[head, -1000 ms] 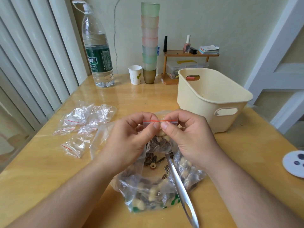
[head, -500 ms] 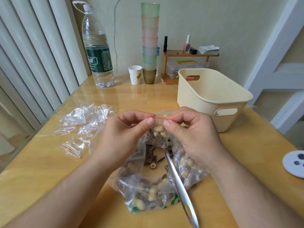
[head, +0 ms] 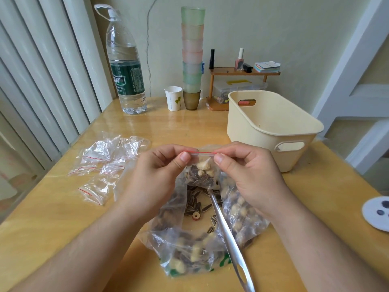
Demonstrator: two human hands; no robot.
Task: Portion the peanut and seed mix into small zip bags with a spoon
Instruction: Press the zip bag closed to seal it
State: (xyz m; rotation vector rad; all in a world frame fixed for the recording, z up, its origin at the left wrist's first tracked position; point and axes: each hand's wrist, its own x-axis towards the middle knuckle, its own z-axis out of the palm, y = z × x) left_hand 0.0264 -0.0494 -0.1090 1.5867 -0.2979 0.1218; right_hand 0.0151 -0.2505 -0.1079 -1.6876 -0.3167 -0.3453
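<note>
Hands spread apart | left hand (head: 155,178), right hand (head: 250,178) pinch zip bag (head: 202,171) between them

Small zip bag (head: 201,171): thin clear glossy plastic, red seal strip. Big mix bag (head: 189,245): crinkled clear film. Spoon (head: 226,234): polished metal. Counter (head: 52,218): glossy, probably varnished wood. Basket (head: 271,131): matt cream plastic. Cup (head: 173,98): white paper.
</note>
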